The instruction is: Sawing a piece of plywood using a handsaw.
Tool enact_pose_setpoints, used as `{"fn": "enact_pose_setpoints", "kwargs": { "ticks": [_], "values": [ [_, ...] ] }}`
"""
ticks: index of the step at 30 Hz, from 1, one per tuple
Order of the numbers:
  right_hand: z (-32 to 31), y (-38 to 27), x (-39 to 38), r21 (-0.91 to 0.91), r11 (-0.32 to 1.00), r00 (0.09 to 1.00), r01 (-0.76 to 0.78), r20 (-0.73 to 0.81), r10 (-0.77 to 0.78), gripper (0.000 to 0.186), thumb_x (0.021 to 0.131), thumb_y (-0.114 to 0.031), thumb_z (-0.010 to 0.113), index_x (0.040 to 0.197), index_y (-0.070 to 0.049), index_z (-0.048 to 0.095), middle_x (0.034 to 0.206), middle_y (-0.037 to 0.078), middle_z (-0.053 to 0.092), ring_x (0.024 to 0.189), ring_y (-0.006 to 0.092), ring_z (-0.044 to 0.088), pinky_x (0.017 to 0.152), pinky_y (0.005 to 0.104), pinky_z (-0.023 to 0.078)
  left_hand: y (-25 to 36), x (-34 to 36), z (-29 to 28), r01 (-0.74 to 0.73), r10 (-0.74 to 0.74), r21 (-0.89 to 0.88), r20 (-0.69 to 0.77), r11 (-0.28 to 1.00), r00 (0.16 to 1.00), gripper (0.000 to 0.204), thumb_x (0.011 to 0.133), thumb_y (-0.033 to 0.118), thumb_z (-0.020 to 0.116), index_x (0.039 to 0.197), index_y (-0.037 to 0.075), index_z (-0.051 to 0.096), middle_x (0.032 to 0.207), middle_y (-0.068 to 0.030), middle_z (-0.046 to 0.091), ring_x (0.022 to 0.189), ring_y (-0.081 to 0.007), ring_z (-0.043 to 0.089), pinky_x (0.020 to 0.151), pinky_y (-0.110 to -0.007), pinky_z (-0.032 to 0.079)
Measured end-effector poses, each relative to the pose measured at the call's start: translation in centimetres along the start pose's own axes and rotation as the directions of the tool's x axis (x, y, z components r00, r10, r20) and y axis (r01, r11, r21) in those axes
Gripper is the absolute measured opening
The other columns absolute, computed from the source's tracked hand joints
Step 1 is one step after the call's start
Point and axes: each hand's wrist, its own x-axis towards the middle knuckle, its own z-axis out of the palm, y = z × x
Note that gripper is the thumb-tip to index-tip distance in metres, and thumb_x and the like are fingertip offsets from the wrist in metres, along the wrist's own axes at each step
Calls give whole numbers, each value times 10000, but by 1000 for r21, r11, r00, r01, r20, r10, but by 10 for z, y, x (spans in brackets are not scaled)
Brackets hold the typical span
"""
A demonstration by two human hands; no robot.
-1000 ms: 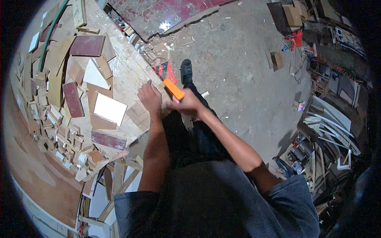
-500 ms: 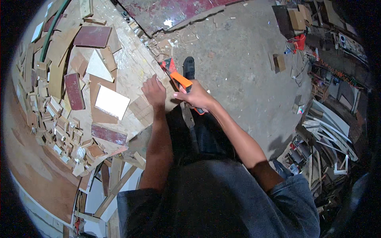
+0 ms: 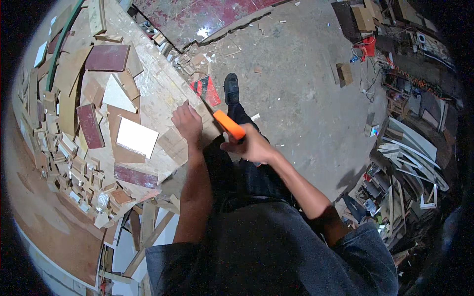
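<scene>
Near the middle of the frame, the right hand (image 3: 252,145) is closed around the orange handle of a handsaw (image 3: 228,123). The left hand (image 3: 187,121) lies just beside it, fingers curled down on a wooden board (image 3: 173,143) at the bench (image 3: 153,89) edge. For a clean cut, the board wants firm downward pressure and the holding fingers well off the blade line. The blade is mostly lost against the board and a red sheet (image 3: 207,91) on the floor, so its teeth and cut line cannot be made out. Offcuts (image 3: 74,167) crowd the left side.
</scene>
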Motion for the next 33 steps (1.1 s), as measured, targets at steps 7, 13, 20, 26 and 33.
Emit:
{"fn": "enact_pose_setpoints", "kwargs": {
  "ticks": [7,13,20,26,33],
  "values": [
    [26,9,-2,-184,980,995,80,-39,-88,386,824,-210,806,741,-21,480,602,80,375,570,161,413,578,349,397,-4,0,1,-11,10,32,24,999,1000,252,914,136,600,1161,110,645,901,-79,565,852,-291,551,742,-428,405],
    [7,-5,4,-244,946,972,215,-38,-231,376,830,-227,808,723,-51,494,572,51,437,530,137,414,532,331,398,-1,0,2,5,-6,42,40,999,999,234,922,139,587,1146,101,643,900,-89,564,851,-295,547,755,-430,403],
    [-39,-4,45,139,983,988,-118,112,103,219,863,-164,776,925,-74,586,632,-44,489,507,43,458,444,254,379,0,0,0,4,-5,35,45,999,999,241,919,145,589,1149,95,642,921,-99,577,877,-306,550,767,-440,406],
    [-35,-39,60,59,986,984,-159,89,153,260,864,-202,748,843,-77,520,689,-50,468,562,70,417,486,262,353,-3,-2,-1,2,-5,64,35,998,999,255,907,142,597,1154,101,644,941,-94,580,887,-308,551,776,-448,411],
    [-27,-36,54,29,992,989,-122,93,118,300,956,-333,674,965,-40,608,606,-27,512,502,79,479,479,289,409,-5,-4,-7,17,-17,19,6,1000,1000,260,906,136,597,1160,107,647,942,-88,577,901,-299,554,788,-443,410]
  ]
}}
